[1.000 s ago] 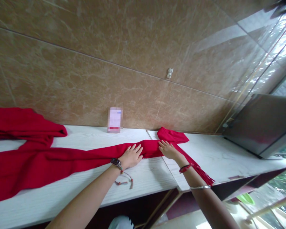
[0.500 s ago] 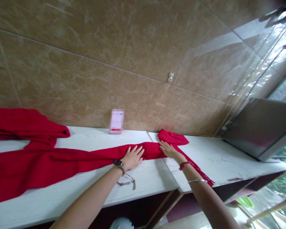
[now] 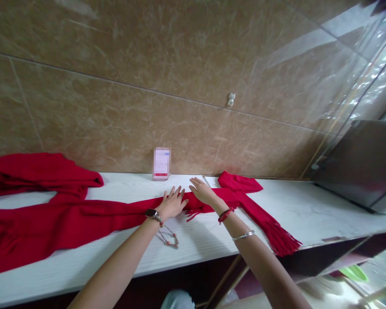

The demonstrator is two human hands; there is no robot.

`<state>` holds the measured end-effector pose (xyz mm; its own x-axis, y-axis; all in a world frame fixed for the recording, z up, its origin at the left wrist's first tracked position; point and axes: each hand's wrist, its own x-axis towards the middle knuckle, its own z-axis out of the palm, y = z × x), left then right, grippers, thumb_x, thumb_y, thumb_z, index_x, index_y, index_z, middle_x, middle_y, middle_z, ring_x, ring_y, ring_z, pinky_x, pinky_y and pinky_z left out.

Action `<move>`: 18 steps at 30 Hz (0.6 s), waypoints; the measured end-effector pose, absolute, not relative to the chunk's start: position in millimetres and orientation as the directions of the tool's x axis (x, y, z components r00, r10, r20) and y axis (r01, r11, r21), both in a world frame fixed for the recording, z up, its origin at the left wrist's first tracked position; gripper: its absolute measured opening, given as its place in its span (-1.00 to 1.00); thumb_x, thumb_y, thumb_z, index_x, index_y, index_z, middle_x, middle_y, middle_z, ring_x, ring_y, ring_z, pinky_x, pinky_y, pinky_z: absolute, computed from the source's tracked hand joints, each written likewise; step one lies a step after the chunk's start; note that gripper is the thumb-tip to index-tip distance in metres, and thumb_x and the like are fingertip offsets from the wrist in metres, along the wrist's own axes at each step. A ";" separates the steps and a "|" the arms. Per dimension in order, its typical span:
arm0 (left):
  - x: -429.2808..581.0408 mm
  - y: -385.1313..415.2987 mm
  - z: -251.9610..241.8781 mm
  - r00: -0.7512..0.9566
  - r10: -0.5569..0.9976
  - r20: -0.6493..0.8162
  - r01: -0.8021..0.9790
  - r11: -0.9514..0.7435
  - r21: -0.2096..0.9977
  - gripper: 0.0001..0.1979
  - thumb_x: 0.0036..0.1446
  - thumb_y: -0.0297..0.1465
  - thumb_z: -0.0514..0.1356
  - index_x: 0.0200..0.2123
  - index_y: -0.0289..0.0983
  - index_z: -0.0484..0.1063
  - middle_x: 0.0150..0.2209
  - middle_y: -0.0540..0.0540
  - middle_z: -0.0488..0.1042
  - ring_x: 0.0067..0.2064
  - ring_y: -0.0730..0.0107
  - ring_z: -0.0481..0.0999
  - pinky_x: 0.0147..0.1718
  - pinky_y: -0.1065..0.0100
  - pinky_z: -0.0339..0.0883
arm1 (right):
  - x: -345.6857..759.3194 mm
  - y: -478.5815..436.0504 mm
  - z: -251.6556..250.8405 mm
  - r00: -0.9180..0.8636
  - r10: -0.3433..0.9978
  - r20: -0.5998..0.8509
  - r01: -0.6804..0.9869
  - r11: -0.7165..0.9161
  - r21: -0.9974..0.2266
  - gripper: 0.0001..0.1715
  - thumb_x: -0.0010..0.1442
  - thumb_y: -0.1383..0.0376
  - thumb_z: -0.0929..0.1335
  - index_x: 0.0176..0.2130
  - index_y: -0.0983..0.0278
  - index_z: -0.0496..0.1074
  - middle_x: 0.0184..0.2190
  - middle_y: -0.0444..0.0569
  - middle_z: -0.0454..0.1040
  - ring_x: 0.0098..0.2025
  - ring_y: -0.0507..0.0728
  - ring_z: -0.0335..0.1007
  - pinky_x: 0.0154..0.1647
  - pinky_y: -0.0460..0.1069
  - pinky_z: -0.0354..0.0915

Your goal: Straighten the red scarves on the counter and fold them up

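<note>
Red scarf (image 3: 83, 219) stretches left to right along the white counter (image 3: 292, 201)! Left hand (image 3: 172, 206) spreads over it, gripping nothing, probably to keep it flat; right hand (image 3: 204, 192), also unclenched, extends past the far edge, contact unclear.

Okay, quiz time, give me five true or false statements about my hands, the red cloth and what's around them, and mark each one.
1. The left hand rests on the red cloth. True.
2. The right hand is clenched in a fist. False: its fingers are stretched out.
3. The watch is worn on the left wrist. True.
4. A long red fringe lies near the front edge of the white counter, to the right of the right hand. True.
5. The small cat figure lies on the counter. False: it is on the tiled wall.
</note>
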<state>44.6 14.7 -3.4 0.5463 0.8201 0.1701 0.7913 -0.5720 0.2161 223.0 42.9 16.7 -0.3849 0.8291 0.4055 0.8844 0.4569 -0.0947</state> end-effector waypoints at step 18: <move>-82.7 2.2 16.0 0.682 0.720 0.127 0.686 -0.690 0.230 -0.75 0.08 -0.33 0.14 -0.14 -0.21 0.38 0.03 -0.09 0.27 -0.01 0.33 0.33 0.03 0.35 0.14 | 170.6 41.5 -8.9 -0.624 0.690 0.366 0.631 0.722 -0.285 -0.59 0.21 0.27 0.19 -0.01 0.38 0.36 -0.04 0.14 0.42 -0.01 0.16 0.33 0.04 0.03 0.22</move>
